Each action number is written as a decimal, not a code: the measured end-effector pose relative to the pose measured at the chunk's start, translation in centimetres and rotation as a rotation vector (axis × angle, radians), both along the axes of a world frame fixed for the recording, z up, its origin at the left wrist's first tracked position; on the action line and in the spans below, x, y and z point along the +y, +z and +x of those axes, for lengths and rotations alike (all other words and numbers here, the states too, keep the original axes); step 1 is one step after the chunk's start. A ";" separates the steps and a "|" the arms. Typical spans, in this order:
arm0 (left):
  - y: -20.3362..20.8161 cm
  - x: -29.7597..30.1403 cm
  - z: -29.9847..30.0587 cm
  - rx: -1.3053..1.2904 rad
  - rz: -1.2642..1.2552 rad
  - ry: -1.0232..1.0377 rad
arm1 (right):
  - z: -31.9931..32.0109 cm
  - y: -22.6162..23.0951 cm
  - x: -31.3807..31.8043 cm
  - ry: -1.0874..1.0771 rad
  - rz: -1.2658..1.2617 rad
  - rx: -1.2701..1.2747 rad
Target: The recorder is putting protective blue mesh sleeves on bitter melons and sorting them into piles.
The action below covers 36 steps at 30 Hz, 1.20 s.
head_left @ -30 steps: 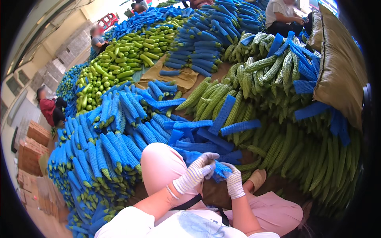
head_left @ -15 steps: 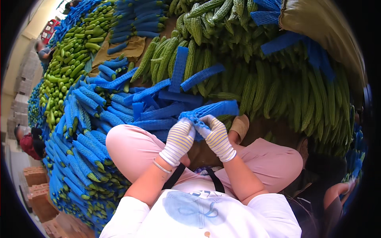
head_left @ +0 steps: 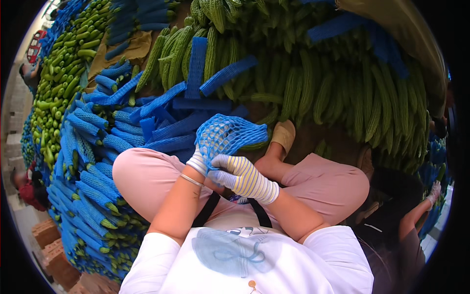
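Note:
A blue foam net sleeve [head_left: 232, 133] is pulled over my left hand [head_left: 205, 142], which wears a striped knit glove. Inside the sleeve the left fingers are spread, stretching the mesh wide, and they show only partly through it. My right hand [head_left: 240, 174], gloved the same way, pinches the sleeve's lower edge near the left wrist. The sleeve's far end hangs free toward the right. Beyond my hands lie flat blue net sleeves [head_left: 183, 130] in a loose heap. Long ridged green bitter melons [head_left: 306, 88] are stacked past my feet.
At left, net-wrapped bitter melons [head_left: 98, 183] are piled high. Smooth green gourds [head_left: 54, 105] lie behind them. A tan cloth [head_left: 396, 22] covers part of the far right stack. A person in dark clothing [head_left: 396, 210] sits close at my right. Brown cartons [head_left: 46, 232] stand at lower left.
My left hand has gone into the net sleeve, which was bunched between both hands and is now spread open. The right hand has shifted left and lower, to the sleeve's edge.

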State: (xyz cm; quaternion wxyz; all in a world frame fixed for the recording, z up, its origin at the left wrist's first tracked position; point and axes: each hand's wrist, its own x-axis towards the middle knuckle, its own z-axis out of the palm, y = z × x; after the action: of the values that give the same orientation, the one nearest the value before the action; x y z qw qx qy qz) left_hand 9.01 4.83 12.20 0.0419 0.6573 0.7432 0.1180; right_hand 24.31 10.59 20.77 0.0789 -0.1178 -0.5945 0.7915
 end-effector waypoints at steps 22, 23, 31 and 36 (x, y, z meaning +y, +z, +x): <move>-2.1 2.9 -0.7 0.209 0.116 -0.176 | 0.8 -18.7 18.5 -0.729 0.471 -0.669; -2.3 2.9 -0.4 0.199 0.102 -0.173 | 1.0 -19.1 18.9 -0.731 0.469 -0.676; -3.7 1.4 0.4 0.117 -0.055 -0.135 | -1.2 -18.9 23.5 -0.368 0.627 -1.110; -4.1 0.5 0.4 0.084 -0.136 -0.110 | -3.8 -16.4 21.5 -0.110 0.938 -1.344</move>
State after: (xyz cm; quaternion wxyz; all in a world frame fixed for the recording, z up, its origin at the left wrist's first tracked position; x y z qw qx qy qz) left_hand 9.45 5.33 8.10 0.0615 0.6972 0.7133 0.0371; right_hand 20.55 32.13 4.33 -0.2142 -0.5503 -0.7776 0.2162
